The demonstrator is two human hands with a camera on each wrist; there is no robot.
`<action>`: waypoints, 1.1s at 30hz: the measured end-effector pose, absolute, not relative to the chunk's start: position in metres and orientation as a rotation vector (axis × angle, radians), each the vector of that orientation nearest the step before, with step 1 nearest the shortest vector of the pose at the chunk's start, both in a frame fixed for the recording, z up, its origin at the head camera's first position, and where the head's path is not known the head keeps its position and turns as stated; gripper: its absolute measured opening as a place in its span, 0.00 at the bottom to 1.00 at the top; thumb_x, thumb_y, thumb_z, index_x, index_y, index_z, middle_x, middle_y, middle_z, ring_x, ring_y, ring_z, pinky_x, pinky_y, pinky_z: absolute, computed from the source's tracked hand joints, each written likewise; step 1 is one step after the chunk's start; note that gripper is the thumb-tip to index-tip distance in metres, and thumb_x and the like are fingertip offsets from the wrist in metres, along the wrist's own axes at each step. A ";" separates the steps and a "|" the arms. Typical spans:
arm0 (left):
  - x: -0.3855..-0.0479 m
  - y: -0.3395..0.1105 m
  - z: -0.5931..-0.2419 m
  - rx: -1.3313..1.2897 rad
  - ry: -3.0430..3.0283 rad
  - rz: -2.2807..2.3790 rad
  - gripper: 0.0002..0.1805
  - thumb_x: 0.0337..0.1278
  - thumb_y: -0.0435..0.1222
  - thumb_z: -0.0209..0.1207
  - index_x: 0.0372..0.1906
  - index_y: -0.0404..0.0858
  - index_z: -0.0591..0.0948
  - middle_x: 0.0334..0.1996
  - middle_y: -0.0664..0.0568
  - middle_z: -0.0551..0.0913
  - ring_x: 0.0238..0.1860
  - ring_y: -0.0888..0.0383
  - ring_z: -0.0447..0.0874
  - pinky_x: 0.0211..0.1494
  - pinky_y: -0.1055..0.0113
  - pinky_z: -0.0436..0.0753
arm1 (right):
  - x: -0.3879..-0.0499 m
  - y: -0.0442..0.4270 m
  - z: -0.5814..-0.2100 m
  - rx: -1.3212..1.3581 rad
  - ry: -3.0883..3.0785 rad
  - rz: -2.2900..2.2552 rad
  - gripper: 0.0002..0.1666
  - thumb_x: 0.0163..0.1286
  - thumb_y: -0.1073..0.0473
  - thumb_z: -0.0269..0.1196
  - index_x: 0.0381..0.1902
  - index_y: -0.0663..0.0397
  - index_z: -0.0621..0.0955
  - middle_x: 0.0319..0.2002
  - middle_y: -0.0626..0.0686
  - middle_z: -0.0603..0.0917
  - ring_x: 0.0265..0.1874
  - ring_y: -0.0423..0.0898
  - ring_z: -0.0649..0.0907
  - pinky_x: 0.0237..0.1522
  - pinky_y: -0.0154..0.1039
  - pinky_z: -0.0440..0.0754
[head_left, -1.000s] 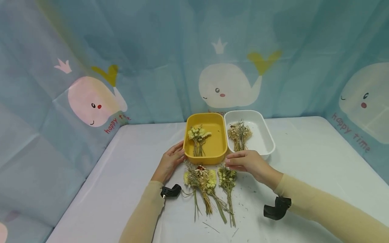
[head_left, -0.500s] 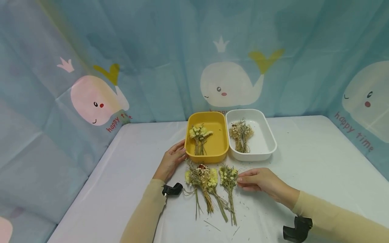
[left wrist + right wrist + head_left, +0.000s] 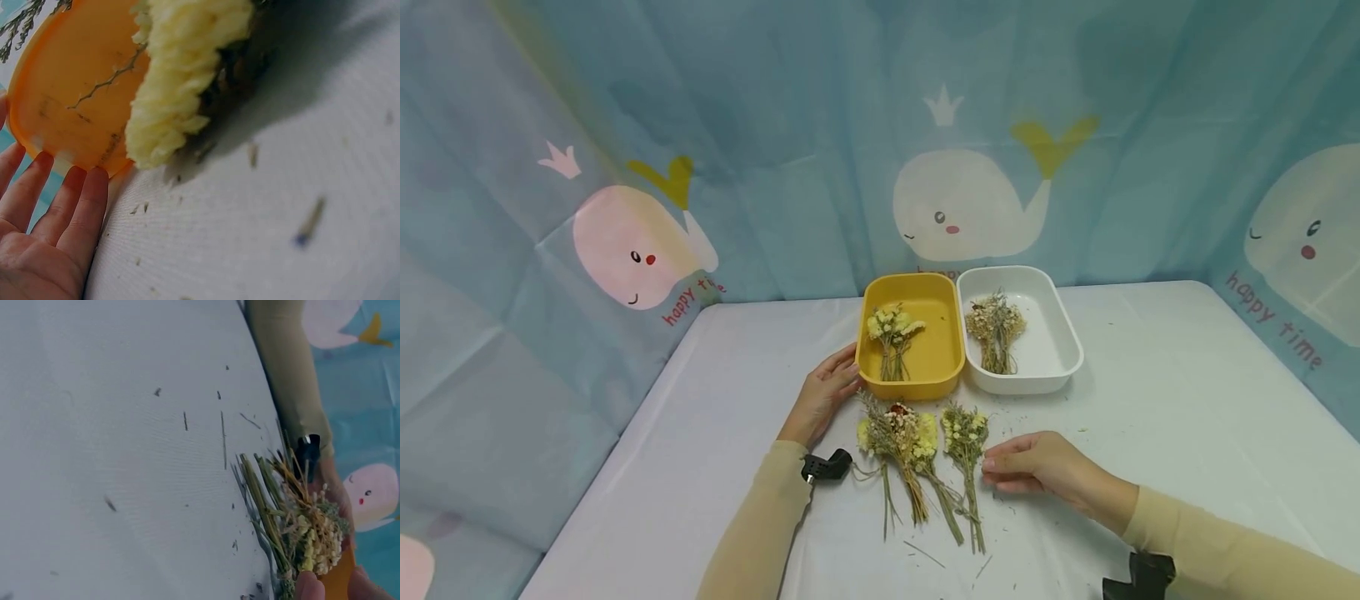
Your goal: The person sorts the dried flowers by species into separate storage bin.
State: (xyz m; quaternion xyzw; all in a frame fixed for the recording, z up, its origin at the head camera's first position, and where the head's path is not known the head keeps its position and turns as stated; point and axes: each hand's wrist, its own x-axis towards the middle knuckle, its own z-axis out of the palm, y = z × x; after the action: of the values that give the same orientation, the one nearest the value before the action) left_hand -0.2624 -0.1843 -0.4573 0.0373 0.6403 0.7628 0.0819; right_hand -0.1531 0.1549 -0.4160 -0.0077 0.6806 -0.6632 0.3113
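My left hand [image 3: 822, 398] rests its fairly straight fingers [image 3: 81, 206] against the left side of a yellow tray [image 3: 943, 383], which holds a small bunch of yellow dried flowers [image 3: 891, 333]. My right hand [image 3: 1056, 473] is low over the table, its fingertips beside the stems of the rightmost dried flower bunch [image 3: 966, 442]. Thumb and finger stand apart in the right wrist view, with no stem seen between them; whether they touch the bunch I cannot tell. Left of it lie several more dried bunches [image 3: 901, 433], yellow, cream and grey-green with one dark red bloom.
A white tray [image 3: 1060, 333] touches the yellow one on its right and holds cream dried flowers [image 3: 994, 329]. Loose stem bits [image 3: 923, 554] and crumbs are scattered over the white tablecloth [image 3: 1187, 400]. A blue whale-print curtain [image 3: 820, 167] hangs behind.
My right hand has moved from the white tray's front edge toward me and rightward, down beside the rightmost bunch's stems. The left hand stays at the yellow tray.
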 end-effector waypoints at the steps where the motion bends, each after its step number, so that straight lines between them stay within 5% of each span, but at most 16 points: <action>1: -0.262 -0.184 -0.457 0.114 1.915 2.275 0.29 0.71 0.34 0.56 0.74 0.43 0.67 0.74 0.49 0.68 0.73 0.51 0.67 0.63 0.70 0.81 | -0.152 0.155 -0.417 -0.017 1.795 -1.747 0.21 0.66 0.62 0.68 0.51 0.75 0.81 0.38 0.57 0.91 0.37 0.43 0.90 0.43 0.35 0.89; 33: -0.263 -0.183 -0.458 0.080 1.905 2.297 0.28 0.70 0.34 0.57 0.73 0.43 0.68 0.73 0.50 0.69 0.72 0.51 0.69 0.62 0.71 0.82 | -0.152 0.134 -0.422 0.047 1.733 -1.672 0.23 0.65 0.63 0.68 0.55 0.73 0.79 0.37 0.51 0.90 0.38 0.44 0.89 0.46 0.38 0.89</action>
State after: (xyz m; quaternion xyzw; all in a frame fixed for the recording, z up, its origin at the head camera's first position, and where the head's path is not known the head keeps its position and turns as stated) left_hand -0.2633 -0.1832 -0.4585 0.0268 0.6361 0.7672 0.0782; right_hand -0.1519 0.1341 -0.4223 0.0183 0.6718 -0.6480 0.3585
